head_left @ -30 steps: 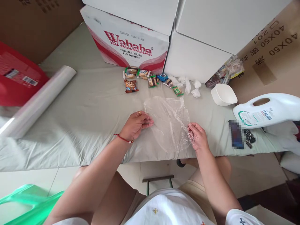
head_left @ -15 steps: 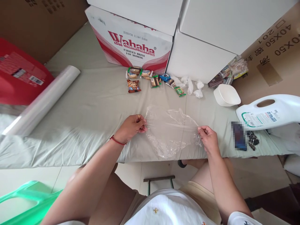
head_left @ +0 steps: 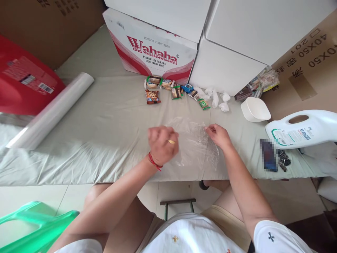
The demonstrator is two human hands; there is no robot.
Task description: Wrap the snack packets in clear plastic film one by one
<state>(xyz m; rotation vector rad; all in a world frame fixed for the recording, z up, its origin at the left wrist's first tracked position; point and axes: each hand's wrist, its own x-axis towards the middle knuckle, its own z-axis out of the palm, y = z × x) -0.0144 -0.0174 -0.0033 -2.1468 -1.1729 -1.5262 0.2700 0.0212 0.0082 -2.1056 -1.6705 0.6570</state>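
Note:
A thin, crinkled piece of clear plastic film (head_left: 191,151) lies over the front of the cloth-covered surface between my hands. My right hand (head_left: 219,135) pinches its upper right edge between thumb and fingertips. At the film's left side is my left hand (head_left: 163,143), back upward and fingers curled into a fist, slightly blurred. Whatever those fingers hold is hidden under the hand. Beyond the film lie several small wrapped snacks, among them a brown cookie packet (head_left: 152,96) and a green-edged packet (head_left: 203,104). Crumpled white plastic bits (head_left: 223,106) are beside them.
A clear plastic roll (head_left: 52,110) and a red container (head_left: 26,77) stand left. Behind are a Wahaba-style water carton (head_left: 150,45) and white boxes (head_left: 226,63). Rightward are a white bowl (head_left: 255,110), a white detergent bottle (head_left: 308,128), a blurred-out phone-like object (head_left: 269,156) and keys (head_left: 283,160).
My left hand has turned palm-down, curled, and shifted right. My right hand has moved up and left, closer to it, and the film between them is now slacker.

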